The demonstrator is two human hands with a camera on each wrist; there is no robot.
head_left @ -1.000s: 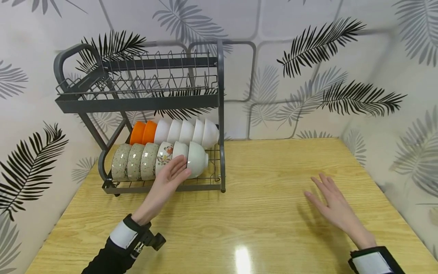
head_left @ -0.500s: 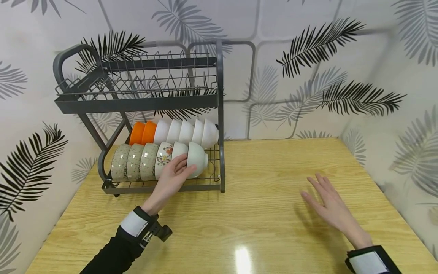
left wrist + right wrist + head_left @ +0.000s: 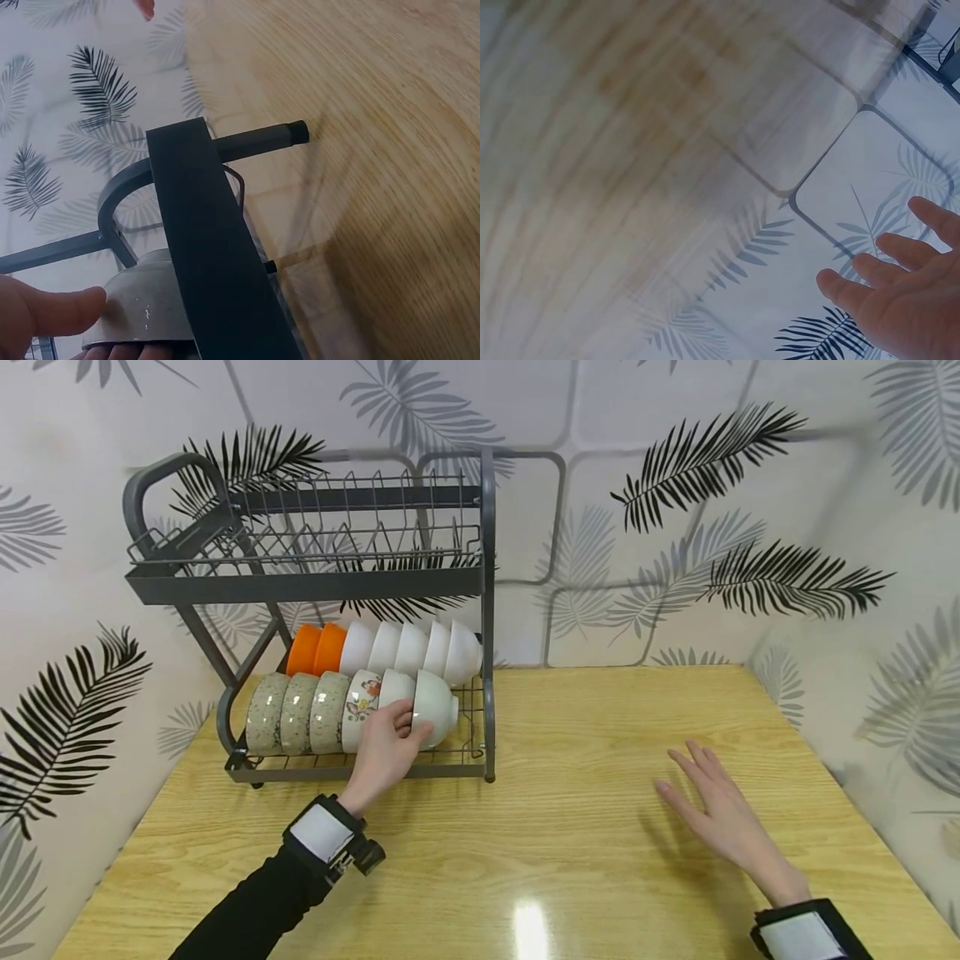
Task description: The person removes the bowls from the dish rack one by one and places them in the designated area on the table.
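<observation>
My left hand [image 3: 385,750] grips the rightmost white bowl [image 3: 437,703] of the front row on the rack's lower tier. In the left wrist view the thumb lies on the outer wall of that bowl [image 3: 146,306], with the fingers curled in at its rim. The bowl stands on its side, next to another white bowl [image 3: 396,686]. Left of them are a flower-patterned bowl [image 3: 362,702] and three speckled bowls [image 3: 327,714]. My right hand [image 3: 723,822] hovers over the right part of the table, fingers spread, holding nothing.
The dark grey two-tier dish rack [image 3: 315,587] stands at the back left of the wooden table [image 3: 585,793]. Two orange bowls [image 3: 303,649] and several white bowls [image 3: 411,647] fill the back row. A leaf-patterned wall [image 3: 600,410] rises behind.
My left hand has moved right and closed its fingers and thumb on the rightmost white bowl. The right hand has drifted slightly left.
</observation>
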